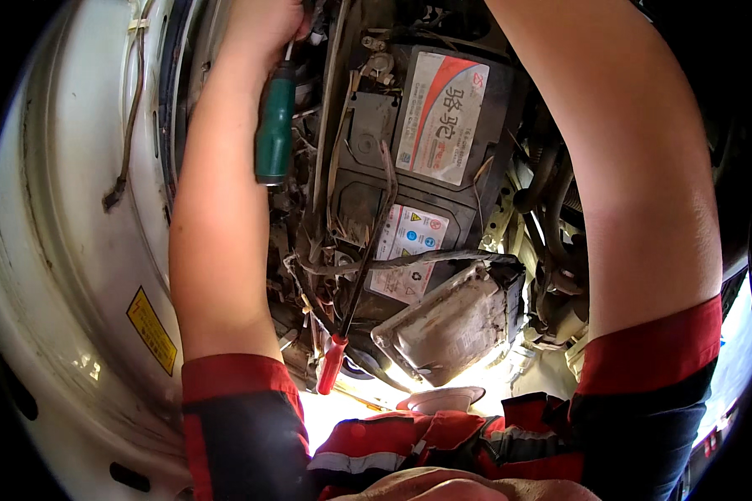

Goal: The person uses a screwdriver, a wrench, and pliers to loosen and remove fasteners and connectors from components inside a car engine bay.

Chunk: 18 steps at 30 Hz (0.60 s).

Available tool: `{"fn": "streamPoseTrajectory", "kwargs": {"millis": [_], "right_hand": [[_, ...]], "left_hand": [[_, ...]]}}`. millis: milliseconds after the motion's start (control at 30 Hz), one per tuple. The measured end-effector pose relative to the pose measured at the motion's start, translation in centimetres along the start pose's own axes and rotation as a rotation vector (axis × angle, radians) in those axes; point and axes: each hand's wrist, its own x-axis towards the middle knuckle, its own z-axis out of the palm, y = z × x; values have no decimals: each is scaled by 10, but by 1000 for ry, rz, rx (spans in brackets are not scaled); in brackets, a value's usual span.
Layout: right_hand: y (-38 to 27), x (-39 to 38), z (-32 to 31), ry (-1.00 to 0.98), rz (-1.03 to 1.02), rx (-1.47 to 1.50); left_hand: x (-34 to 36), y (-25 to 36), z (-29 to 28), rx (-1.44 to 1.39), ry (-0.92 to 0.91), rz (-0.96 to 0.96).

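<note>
My left hand [277, 18] reaches to the top edge, over the far left of the engine bay; its fingers are mostly cut off or hidden. Beside its wrist lies a screwdriver with a dark green handle [276, 129]. The thin shaft runs up to the hand, and I cannot tell whether the hand grips it. My right forearm [643, 167] stretches past the right of the battery, but the right hand is beyond the top edge. Between both arms sits a dark car battery [368, 188] with white labels. Across its near part leans a long screwdriver with a red handle [332, 365].
A dirty metal-cased box [447, 326] lies tilted at the battery's near end. A wrapped cable [418, 260] crosses above it. Hoses [551, 200] and brackets crowd the right side. The white car body panel [83, 250] borders the left, with a loose cable [128, 150] hanging there.
</note>
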Motion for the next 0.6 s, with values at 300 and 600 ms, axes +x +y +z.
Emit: {"fn": "streamPoseTrajectory", "kwargs": {"millis": [300, 600], "right_hand": [[-2, 25, 7, -183, -42, -359], [-67, 32, 18, -243, 152, -377]], "left_hand": [[8, -21, 7, -107, 32, 81], [3, -27, 11, -225, 157, 85]]}}
